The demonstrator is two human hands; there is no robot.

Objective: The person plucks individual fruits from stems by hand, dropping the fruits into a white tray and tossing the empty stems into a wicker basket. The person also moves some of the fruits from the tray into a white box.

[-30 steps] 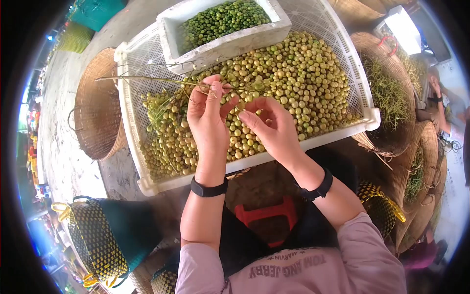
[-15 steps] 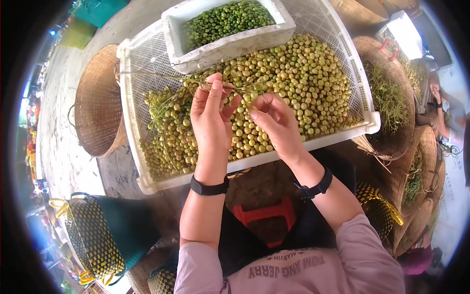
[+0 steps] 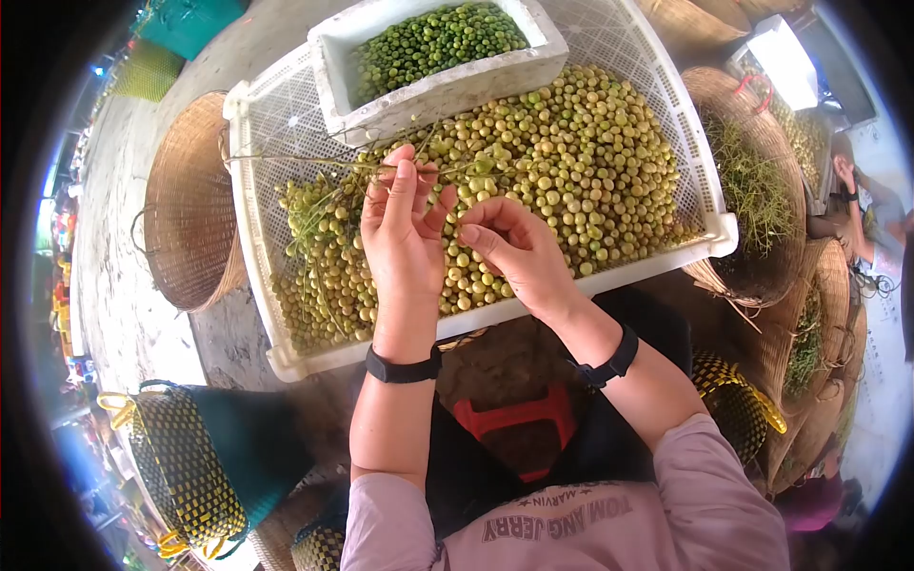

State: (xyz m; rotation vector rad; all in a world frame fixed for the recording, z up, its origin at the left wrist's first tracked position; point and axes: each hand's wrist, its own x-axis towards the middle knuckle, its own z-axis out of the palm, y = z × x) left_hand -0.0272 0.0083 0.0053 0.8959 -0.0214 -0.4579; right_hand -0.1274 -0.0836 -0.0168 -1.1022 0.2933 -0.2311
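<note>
A thin twig (image 3: 295, 159) is pinched between the thumb and fingers of my left hand (image 3: 405, 238), its bare stem reaching out to the left and a few green fruits on its right part. My right hand (image 3: 524, 255) is just right of it and a little lower, thumb and fingertips drawn together; whatever they hold is hidden. Both hands hover over a heap of round yellow-green fruits (image 3: 595, 157) in a white mesh crate (image 3: 619, 276). Leafless green stems (image 3: 319, 228) lie on the fruits left of my left hand.
On the crate's far side rests a white foam box (image 3: 457, 90) of smaller, darker green fruits (image 3: 438, 43). A wicker basket (image 3: 190, 200) stands left; another, with cut stems (image 3: 747, 190), stands right. Woven bags (image 3: 181, 466) and a red stool (image 3: 519, 411) are nearer. Another person's hand (image 3: 844, 171) shows far right.
My right hand has moved left and slightly down, closer to my left hand. My left hand has shifted slightly left with the twig still in its fingers.
</note>
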